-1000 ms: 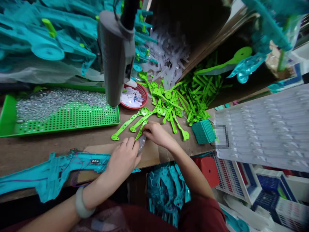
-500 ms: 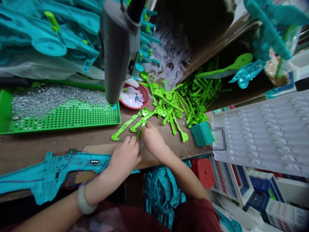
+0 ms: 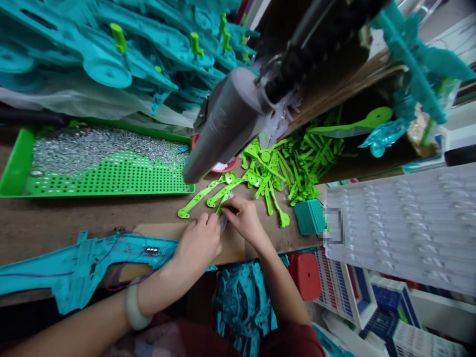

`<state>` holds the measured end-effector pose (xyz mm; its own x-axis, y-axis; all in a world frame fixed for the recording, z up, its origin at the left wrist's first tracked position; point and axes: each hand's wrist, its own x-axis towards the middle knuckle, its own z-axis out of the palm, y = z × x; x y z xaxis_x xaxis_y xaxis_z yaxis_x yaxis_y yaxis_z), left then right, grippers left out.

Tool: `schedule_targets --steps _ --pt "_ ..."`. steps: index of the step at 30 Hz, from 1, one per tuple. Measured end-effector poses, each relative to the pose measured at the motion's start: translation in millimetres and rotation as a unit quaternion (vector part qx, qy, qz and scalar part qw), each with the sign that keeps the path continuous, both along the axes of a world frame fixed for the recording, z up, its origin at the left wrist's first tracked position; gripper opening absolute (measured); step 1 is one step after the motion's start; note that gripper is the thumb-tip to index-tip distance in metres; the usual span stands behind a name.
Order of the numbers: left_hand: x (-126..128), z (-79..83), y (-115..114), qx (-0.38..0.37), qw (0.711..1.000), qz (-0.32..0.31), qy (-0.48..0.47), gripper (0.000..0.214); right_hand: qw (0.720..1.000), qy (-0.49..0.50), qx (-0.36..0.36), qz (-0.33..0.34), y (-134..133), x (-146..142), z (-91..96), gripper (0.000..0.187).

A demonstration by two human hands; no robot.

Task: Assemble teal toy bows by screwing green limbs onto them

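My left hand (image 3: 198, 243) and my right hand (image 3: 243, 218) meet at the front edge of the wooden bench (image 3: 74, 223). Both are closed around a small clear plastic piece (image 3: 223, 221) held between them. My right fingertips also touch the end of a lime-green plastic arm (image 3: 222, 199). More green arms (image 3: 260, 173) lie in a heap just beyond. A teal plastic shell (image 3: 74, 267) with thin wires lies to the left of my left hand. A grey hanging tool (image 3: 223, 129) dangles above the green parts.
A green perforated tray (image 3: 104, 176) holds several small metal parts at the left. A red basket (image 3: 223, 166) sits behind the tool, and a teal basket (image 3: 308, 216) to the right. Stacked teal shells (image 3: 111, 59) fill the back; white racks (image 3: 401, 213) stand at right.
The view has shifted and the grey hanging tool now swings tilted to the right. My hands stay together on the clear piece, barely moved.
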<state>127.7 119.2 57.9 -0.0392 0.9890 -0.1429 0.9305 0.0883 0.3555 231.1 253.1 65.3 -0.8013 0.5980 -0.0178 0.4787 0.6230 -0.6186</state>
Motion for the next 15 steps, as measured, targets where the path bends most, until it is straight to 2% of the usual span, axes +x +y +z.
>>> schedule_targets --steps 11,15 --pt "-0.9 2.4 2.8 -0.009 1.000 0.001 -0.019 0.028 0.998 -0.015 0.065 0.015 -1.6 -1.8 -7.5 0.015" --pt "-0.2 2.2 2.3 -0.014 1.000 -0.001 -0.021 0.026 0.991 -0.063 0.112 0.022 -0.1 -7.6 -8.6 0.015"
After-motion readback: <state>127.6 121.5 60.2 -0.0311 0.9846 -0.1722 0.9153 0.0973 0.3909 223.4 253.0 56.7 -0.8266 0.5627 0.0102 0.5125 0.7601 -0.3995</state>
